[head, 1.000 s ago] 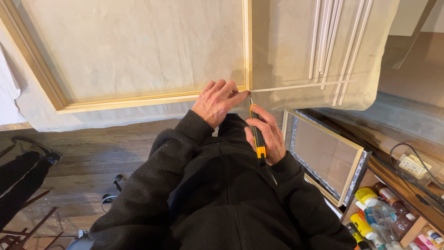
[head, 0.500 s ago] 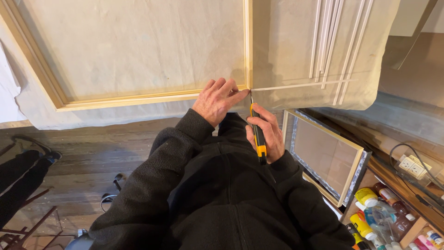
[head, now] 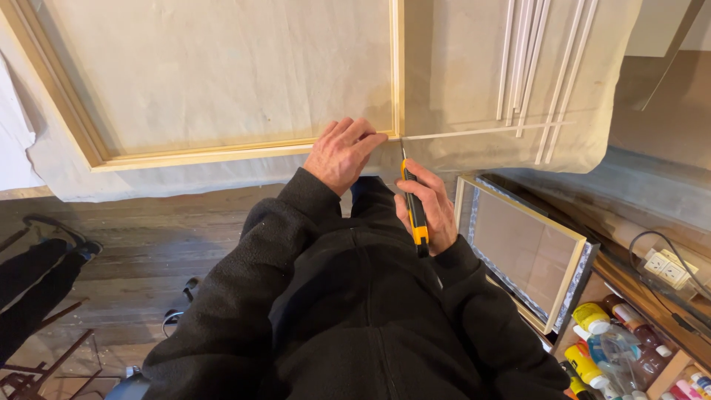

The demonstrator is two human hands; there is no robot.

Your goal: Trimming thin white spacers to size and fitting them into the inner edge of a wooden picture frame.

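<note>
Cloth-draped table, and I see little change: left hand (head: 344,152) still flat at the frame (head: 222,154) corner, right hand (head: 428,207) still clenched around the knife (head: 413,204) just beside it.

Soft even daylight, sharp focus, edges perhaps slightly bowed.

The left hand (head: 342,153) presses flat on the near rail of a wooden frame (head: 222,154) lying on the cloth-covered worktop (head: 459,81). Just right, the right hand (head: 428,207) grips a yellow-and-black utility knife (head: 415,207), blade tip at a thin wooden strip (head: 481,132).
</note>
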